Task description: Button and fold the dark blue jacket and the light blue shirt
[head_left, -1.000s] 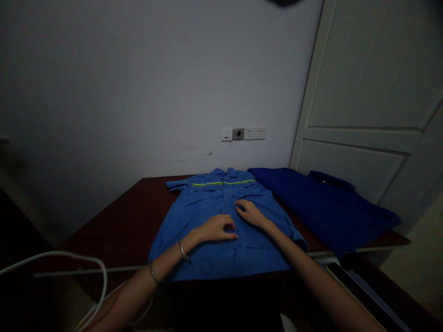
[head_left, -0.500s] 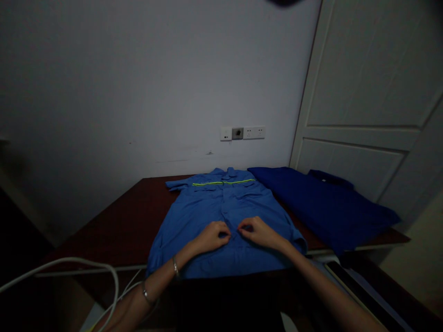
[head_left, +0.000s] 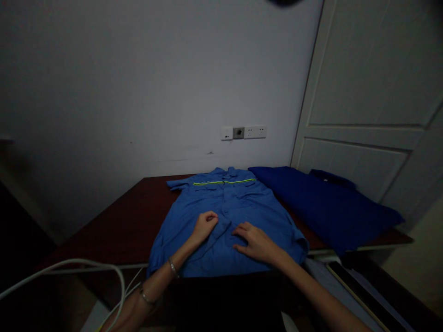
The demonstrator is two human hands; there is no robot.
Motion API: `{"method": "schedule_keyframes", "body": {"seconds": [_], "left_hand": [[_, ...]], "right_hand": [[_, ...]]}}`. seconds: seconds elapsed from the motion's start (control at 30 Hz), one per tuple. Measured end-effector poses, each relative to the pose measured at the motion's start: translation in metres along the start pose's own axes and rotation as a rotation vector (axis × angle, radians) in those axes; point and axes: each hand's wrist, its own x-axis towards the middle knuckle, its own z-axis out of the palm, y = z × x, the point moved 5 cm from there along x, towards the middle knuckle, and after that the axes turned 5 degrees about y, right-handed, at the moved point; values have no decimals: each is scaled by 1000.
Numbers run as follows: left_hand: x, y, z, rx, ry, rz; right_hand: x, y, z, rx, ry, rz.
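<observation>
A light blue short-sleeved shirt (head_left: 214, 203) with a yellow-green chest stripe lies front up, its collar toward the wall. Over the left part of its lower front, my left hand (head_left: 205, 226) pinches the edge of the front opening, and a fold runs down from there. My right hand (head_left: 254, 240) is just right of the opening, fingers apart and slightly curled, with nothing held. Two bracelets circle my left wrist and forearm.
A dark blue garment (head_left: 321, 203) lies on the right of the dark red table (head_left: 131, 216). White cables (head_left: 86, 263) loop at the lower left. Sockets (head_left: 244, 133) are on the wall, and a pale door (head_left: 360, 133) stands at right.
My left hand has moved left and slightly up, drawing the shirt's front edge along. The fingers of my right hand have spread from a pinch.
</observation>
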Motion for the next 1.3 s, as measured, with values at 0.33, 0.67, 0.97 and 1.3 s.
{"method": "schedule_keyframes", "body": {"seconds": [0.33,0.67,0.97,1.3], "left_hand": [[11,-24,-13,-48,216,-116],[0,-23,6,-262,-52,-210],[7,8,-13,45,-66,82],[-16,55,13,484,-255,685]], "right_hand": [[4,3,17,-59,48,-118],[15,47,12,748,414,458],[16,83,4,1014,607,710],[35,50,-35,638,741,385]]}}
